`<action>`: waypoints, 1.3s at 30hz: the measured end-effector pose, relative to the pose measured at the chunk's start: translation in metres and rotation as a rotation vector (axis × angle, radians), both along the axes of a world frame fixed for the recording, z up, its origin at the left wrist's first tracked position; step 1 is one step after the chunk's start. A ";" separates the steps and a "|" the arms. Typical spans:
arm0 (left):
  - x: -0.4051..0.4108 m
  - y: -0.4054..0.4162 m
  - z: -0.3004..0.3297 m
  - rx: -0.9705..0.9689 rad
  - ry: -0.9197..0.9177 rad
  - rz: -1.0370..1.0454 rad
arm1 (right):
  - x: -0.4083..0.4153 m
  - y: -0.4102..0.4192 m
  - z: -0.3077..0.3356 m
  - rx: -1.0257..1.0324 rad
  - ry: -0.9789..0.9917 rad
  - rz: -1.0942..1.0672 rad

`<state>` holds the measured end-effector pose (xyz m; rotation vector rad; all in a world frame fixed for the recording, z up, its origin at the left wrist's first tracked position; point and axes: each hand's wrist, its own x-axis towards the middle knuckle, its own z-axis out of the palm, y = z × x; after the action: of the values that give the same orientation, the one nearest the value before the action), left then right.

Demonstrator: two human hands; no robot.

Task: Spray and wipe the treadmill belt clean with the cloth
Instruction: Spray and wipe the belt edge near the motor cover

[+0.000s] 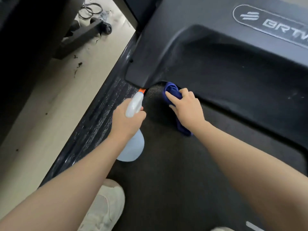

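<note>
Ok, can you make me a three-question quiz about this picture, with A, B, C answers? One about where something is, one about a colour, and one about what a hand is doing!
1. Where is the cloth?
A. on the floor
B. on the belt, by the motor cover's edge
C. on the shoe

2. What colour is the cloth?
A. blue
B. yellow
C. pink

3. What is the left hand doing?
A. waving
B. resting flat
C. gripping the spray bottle

Answers:
1 B: the cloth lies on the treadmill belt under the right hand, beside the motor cover.
2 A: it is deep blue.
3 C: the left hand wraps the spray bottle.
</note>
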<state>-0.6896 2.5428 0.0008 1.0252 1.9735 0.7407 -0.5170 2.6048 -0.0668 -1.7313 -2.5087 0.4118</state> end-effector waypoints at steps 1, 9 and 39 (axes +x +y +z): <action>-0.009 0.002 -0.002 0.020 -0.020 0.030 | -0.015 0.010 -0.002 0.024 -0.032 -0.028; -0.037 0.000 -0.015 0.156 -0.080 0.127 | -0.072 -0.003 -0.022 0.030 -0.121 0.271; -0.023 0.010 -0.018 0.085 -0.090 -0.071 | -0.040 0.004 -0.008 -0.151 -0.160 -0.017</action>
<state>-0.7127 2.5527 -0.0175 1.0876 1.8324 0.8237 -0.5575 2.6088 -0.0749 -1.9104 -2.6320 0.4912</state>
